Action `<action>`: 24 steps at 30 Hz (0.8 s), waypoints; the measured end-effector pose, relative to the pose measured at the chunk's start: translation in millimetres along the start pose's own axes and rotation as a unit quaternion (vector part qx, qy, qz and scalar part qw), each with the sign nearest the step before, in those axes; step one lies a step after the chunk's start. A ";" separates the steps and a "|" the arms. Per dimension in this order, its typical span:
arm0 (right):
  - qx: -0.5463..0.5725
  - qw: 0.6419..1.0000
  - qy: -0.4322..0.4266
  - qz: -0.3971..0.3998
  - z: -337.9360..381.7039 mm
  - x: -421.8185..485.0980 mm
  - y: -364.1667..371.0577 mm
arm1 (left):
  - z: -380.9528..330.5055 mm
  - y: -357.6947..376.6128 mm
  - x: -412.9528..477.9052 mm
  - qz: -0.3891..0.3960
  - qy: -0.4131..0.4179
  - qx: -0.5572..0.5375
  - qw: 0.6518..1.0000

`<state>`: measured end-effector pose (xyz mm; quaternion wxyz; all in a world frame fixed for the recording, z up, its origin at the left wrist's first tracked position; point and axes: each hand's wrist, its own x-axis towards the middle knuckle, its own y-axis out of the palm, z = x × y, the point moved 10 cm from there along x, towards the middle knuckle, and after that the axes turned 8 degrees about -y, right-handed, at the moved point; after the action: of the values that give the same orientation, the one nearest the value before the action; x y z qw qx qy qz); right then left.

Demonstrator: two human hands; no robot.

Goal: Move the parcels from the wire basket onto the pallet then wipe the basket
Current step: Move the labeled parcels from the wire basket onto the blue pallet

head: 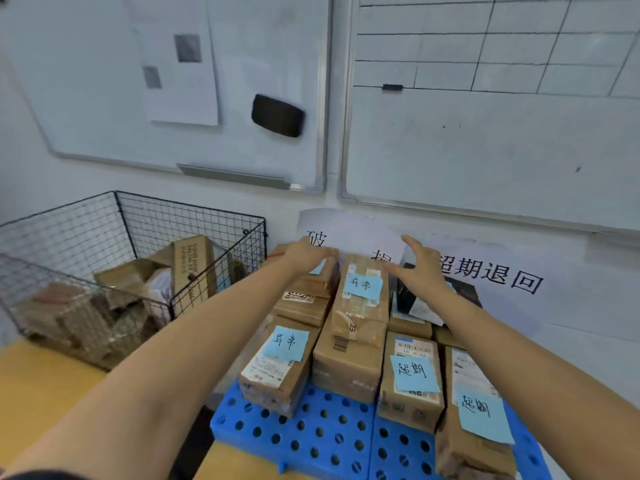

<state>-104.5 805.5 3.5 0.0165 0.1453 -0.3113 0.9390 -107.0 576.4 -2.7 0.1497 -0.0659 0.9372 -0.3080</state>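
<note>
A black wire basket stands at the left with several brown cardboard parcels inside. To its right lies a blue perforated plastic pallet stacked with several cardboard parcels, most with light-blue sticky notes. My left hand rests on top of a parcel at the back left of the stack, its fingers bent over the far edge. My right hand hovers with fingers spread above the back of the stack, beside a taped parcel, and holds nothing.
Two whiteboards hang on the wall behind, with a black eraser on the left one. Paper signs with large characters are stuck on the wall behind the pallet. The basket sits on a yellow surface.
</note>
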 end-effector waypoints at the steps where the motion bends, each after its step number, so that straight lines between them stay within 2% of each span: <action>1: 0.003 1.000 -0.003 0.010 9.3 3.1 10.4 | 6.7 -12.5 -1.2 -0.005 -0.003 -0.002 1.000; 6: -0.004 0.999 -0.028 0.041 60.4 15.3 59.4 | 38.8 -81.5 -9.5 -0.057 0.003 -0.028 0.998; 14: -0.015 0.991 -0.092 0.098 150.6 32.1 164.1 | 117.4 -195.8 -17.7 -0.116 -0.020 -0.002 0.993; 20: -0.038 0.979 -0.139 0.145 233.9 38.0 259.5 | 186.7 -297.9 -24.0 -0.165 -0.035 0.087 0.982; 24: -0.033 0.973 -0.165 0.156 280.4 37.2 315.2 | 229.7 -355.1 -30.5 -0.185 -0.049 0.078 0.979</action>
<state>-104.7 384.1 45.5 -0.1768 0.2470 -0.3592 0.8824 6.8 170.3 40.9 0.1403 -0.2409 0.8737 -0.3987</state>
